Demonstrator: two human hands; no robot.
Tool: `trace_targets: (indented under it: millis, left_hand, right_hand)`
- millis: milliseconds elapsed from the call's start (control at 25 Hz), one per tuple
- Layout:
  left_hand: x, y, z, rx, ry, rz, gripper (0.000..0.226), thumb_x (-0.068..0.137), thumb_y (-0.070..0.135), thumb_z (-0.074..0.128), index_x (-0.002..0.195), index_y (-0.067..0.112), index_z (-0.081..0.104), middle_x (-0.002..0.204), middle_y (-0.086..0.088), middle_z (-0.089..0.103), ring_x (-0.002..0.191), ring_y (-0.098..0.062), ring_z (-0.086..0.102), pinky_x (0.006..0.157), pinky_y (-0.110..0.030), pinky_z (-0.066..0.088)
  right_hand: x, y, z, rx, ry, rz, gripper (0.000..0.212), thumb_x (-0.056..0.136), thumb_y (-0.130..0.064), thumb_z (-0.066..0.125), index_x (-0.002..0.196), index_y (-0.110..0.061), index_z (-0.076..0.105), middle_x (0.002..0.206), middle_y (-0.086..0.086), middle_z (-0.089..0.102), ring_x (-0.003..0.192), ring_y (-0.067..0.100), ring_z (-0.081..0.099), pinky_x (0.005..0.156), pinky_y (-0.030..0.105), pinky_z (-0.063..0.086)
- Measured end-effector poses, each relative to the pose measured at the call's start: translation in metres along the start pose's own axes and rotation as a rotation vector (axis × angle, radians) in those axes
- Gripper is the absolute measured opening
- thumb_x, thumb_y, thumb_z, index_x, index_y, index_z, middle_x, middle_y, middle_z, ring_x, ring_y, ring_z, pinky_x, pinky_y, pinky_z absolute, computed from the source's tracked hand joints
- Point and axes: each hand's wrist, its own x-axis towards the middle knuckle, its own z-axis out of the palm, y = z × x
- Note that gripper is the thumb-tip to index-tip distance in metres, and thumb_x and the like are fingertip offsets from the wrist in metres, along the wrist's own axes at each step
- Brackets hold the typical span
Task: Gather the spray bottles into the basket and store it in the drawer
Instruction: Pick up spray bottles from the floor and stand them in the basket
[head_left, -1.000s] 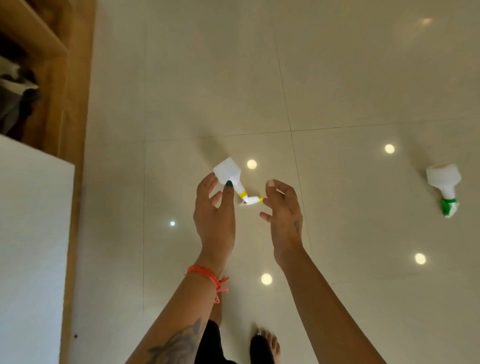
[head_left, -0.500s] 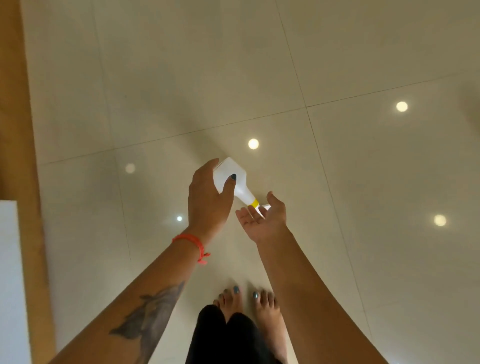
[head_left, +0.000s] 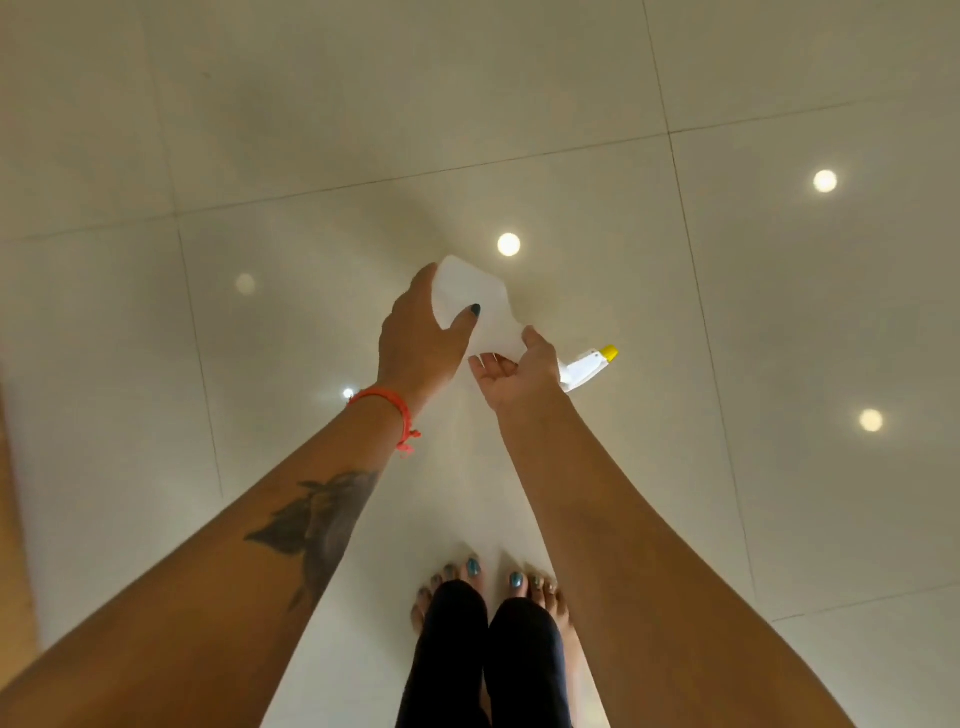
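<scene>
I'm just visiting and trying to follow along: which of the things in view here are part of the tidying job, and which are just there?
Part of the job:
- white plastic spray bottle with a yellow nozzle tip
- left hand, gripping the bottle's body
- right hand, cupped at its neck

Just there:
- glossy cream tiled floor
- orange thread bracelet on the left wrist

No basket or drawer shows.

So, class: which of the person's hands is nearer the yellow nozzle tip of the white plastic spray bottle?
Right. The right hand grips the neck beside the yellow nozzle tip; the left hand holds the body.

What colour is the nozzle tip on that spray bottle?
Yellow: the nozzle tip on the white spray bottle, seen from the head view.
</scene>
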Motion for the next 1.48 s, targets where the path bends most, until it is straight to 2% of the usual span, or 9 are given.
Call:
trace_targets:
  millis: [120,320,480,600,800,1000,1160,1320,1480]
  left_hand:
    - [-0.039,0.016,-0.027,-0.15,0.1,-0.079,0.064,0.088,0.037,0.057,0.144,0.021,0.03,0.145,-0.002,0.043,0.131,-0.022,0.041,0.102,-0.028,0.033]
    - [-0.119,0.052,-0.102,-0.43,0.295,-0.217,0.064,0.085,0.04,0.06,0.142,0.029,0.031,0.141,0.004,0.046,0.123,-0.015,0.046,0.099,-0.029,0.039]
    - [-0.192,0.071,-0.179,-0.578,0.487,-0.25,0.062,0.085,0.041,0.06,0.14,0.034,0.032,0.132,0.012,0.047,0.109,-0.006,0.045,0.092,-0.025,0.041]
    - [-0.251,0.071,-0.234,-0.699,0.634,-0.26,0.057,0.083,0.042,0.061,0.135,0.039,0.037,0.124,0.018,0.051,0.105,-0.002,0.054,0.089,-0.02,0.047]
    - [-0.347,0.049,-0.302,-0.898,0.846,-0.288,0.053,0.083,0.045,0.06,0.132,0.039,0.039,0.128,0.009,0.056,0.114,-0.017,0.057,0.094,-0.04,0.05]
    - [-0.452,0.006,-0.343,-1.003,1.033,-0.255,0.05,0.084,0.045,0.058,0.129,0.037,0.04,0.119,0.02,0.055,0.108,-0.001,0.054,0.083,-0.02,0.044]
    - [-0.551,-0.038,-0.358,-1.062,1.146,-0.276,0.053,0.083,0.046,0.058,0.131,0.035,0.039,0.115,0.022,0.054,0.104,-0.001,0.054,0.078,-0.017,0.043]
    - [-0.653,-0.076,-0.361,-1.122,1.235,-0.318,0.059,0.075,0.055,0.061,0.128,0.038,0.041,0.12,0.017,0.057,0.106,-0.001,0.056,0.082,-0.021,0.046]
    - [-0.74,-0.108,-0.366,-1.216,1.319,-0.368,0.068,0.062,0.063,0.06,0.124,0.039,0.046,0.118,0.016,0.06,0.101,0.001,0.06,0.082,-0.021,0.046]
  right_hand:
    - [-0.053,0.0,0.0,-0.1,-0.025,-0.088,0.04,0.086,-0.018,0.065,0.122,-0.009,0.05,0.121,0.017,0.06,0.107,0.031,0.061,0.096,0.046,0.049]
    - [-0.169,0.021,0.005,-0.33,-0.123,-0.186,0.017,0.082,-0.019,0.069,0.088,-0.021,0.053,0.111,0.012,0.062,0.099,0.026,0.063,0.09,0.04,0.052]
    - [-0.264,0.058,0.01,-0.583,-0.28,-0.259,0.037,0.081,-0.024,0.07,0.115,-0.018,0.057,0.114,0.011,0.063,0.099,0.023,0.064,0.086,0.036,0.053]
    - [-0.327,0.1,0.009,-0.762,-0.388,-0.306,0.046,0.079,-0.026,0.072,0.12,-0.018,0.055,0.112,0.009,0.064,0.099,0.023,0.065,0.087,0.036,0.054]
    - [-0.414,0.185,-0.011,-0.983,-0.573,-0.37,0.04,0.077,-0.027,0.074,0.113,-0.019,0.06,0.096,0.003,0.065,0.088,0.018,0.064,0.086,0.033,0.055]
    - [-0.473,0.276,-0.068,-1.131,-0.769,-0.422,0.047,0.076,-0.031,0.075,0.118,-0.019,0.059,0.101,0.001,0.066,0.089,0.015,0.066,0.087,0.031,0.055]
    - [-0.513,0.347,-0.142,-1.237,-0.892,-0.421,0.057,0.077,-0.033,0.073,0.129,-0.021,0.051,0.109,0.002,0.065,0.096,0.016,0.065,0.087,0.032,0.055]
    - [-0.55,0.405,-0.22,-1.358,-1.044,-0.372,0.05,0.081,-0.027,0.07,0.126,-0.022,0.052,0.116,0.001,0.066,0.103,0.015,0.065,0.09,0.034,0.054]
    - [-0.584,0.458,-0.282,-1.519,-1.228,-0.369,0.035,0.081,-0.018,0.07,0.113,-0.024,0.059,0.1,-0.01,0.071,0.091,0.006,0.067,0.091,0.033,0.052]
